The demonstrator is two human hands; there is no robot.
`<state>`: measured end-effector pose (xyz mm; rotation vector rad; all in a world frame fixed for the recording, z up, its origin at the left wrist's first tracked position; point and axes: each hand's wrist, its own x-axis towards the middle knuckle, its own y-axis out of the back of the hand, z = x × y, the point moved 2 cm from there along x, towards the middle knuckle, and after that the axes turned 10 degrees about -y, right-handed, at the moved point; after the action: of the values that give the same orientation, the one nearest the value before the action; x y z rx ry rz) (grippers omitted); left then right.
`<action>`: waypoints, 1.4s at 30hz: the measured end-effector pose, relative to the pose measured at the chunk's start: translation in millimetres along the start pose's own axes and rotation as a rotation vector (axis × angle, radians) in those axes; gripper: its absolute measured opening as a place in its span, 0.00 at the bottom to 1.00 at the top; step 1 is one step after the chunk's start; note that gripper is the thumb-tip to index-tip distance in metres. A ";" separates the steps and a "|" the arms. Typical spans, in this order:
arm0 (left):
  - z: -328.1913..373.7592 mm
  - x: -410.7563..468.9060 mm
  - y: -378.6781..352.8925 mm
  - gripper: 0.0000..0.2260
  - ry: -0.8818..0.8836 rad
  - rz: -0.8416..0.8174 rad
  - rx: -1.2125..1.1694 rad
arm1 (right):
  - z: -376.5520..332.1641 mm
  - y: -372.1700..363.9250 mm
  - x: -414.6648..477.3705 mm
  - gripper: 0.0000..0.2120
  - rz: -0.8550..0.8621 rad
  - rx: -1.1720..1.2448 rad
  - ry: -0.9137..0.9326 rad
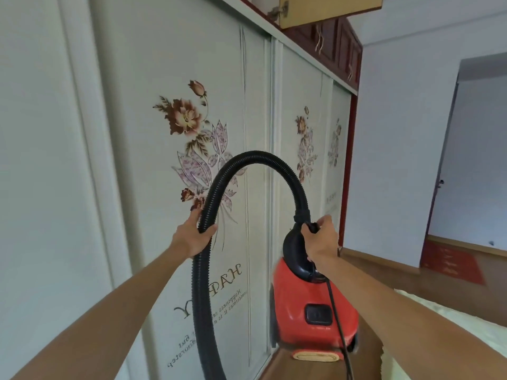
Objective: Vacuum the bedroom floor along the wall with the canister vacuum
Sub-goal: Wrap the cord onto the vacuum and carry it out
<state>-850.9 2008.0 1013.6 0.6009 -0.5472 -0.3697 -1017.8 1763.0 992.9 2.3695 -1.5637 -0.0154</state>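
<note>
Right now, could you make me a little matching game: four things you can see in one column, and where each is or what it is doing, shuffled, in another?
Things:
1. left hand
2. right hand
3. red mat
4. tan cabinet door

States:
A. lies on the floor by the doorway
B. grips the black hose
C. hangs open, up high
D. holds the handle of the red vacuum

Pairs: 1-B, 2-D, 3-A, 4-C.
</note>
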 end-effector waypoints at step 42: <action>57.5 461.6 -426.6 0.20 -0.299 -0.559 -0.319 | 102.8 5.0 447.7 0.10 0.522 -0.076 -0.259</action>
<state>-588.8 1436.1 961.8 0.3811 -0.5841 -1.0673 -857.8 1333.2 965.6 1.8940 -2.2150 -0.2711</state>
